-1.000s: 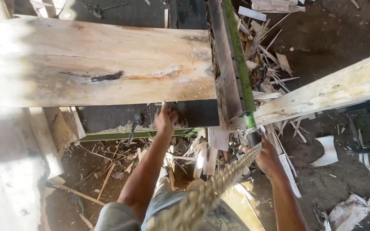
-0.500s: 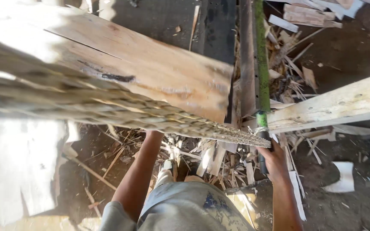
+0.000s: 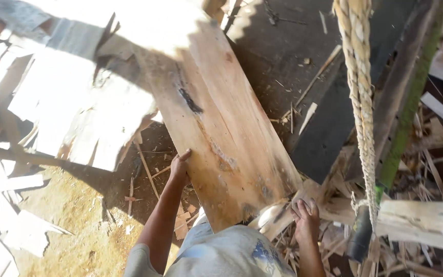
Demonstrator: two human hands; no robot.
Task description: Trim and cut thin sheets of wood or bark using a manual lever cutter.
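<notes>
A wide pale wooden plank [image 3: 221, 128] with a dark knot streak lies slanted in front of me, its near end by my waist. My left hand [image 3: 180, 166] grips the plank's left edge. My right hand [image 3: 307, 218] holds the plank's near right corner from below, fingers curled over the end. A thick twisted rope [image 3: 361, 97] hangs down on the right, just beyond my right hand.
A green pole [image 3: 408, 113] runs beside a dark board [image 3: 334, 118] on the right. Another pale beam [image 3: 426, 223] juts in at lower right. Wood offcuts and splinters [image 3: 437, 154] litter the dirt floor. Sunlit boards [image 3: 83, 97] lie to the left.
The plank has swung from lying across the view to a steep slant. My left hand moved to its left edge; my right hand shifted from the green pole to the plank's near end.
</notes>
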